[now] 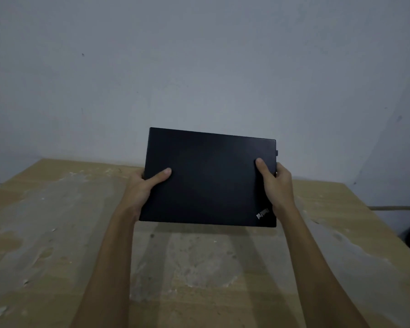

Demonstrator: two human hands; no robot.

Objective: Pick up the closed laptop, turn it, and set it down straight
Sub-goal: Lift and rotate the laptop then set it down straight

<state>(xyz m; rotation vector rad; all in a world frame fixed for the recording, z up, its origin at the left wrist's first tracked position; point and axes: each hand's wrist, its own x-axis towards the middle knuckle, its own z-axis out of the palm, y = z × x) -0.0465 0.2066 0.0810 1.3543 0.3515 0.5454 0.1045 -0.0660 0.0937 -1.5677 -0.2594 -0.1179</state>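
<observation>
— What sits closest to the lens?

— Two bare forearms, reaching up from the bottom edge over a worn wooden table (57, 233) with pale, chalky smears on its top.

— And the hands?

— Both are wrapped around a closed black ThinkPad laptop (208, 178). The left hand (143, 185) clasps its left edge, thumb lying across the lid, the other fingers hidden behind. The right hand (273, 183) clasps the right edge the same way, thumb pressed flat on the lid near the upper right.

— Where is the laptop itself?

— In the air, clear of the table, lid facing the camera. Its lower edge hangs above the tabletop and a soft shadow falls on the wood beneath. The upper half stands against the grey wall (199, 67) behind.

— Is it level?

— Not quite. The top edge slopes down toward the right, so it is slightly rotated. The silver logo (262, 213) sits in the lower right corner, its lettering running diagonally.

— Anything else on it?

— A small dark tab (277, 152) sticks out from the right side, near the top corner. What it is I cannot tell.
</observation>
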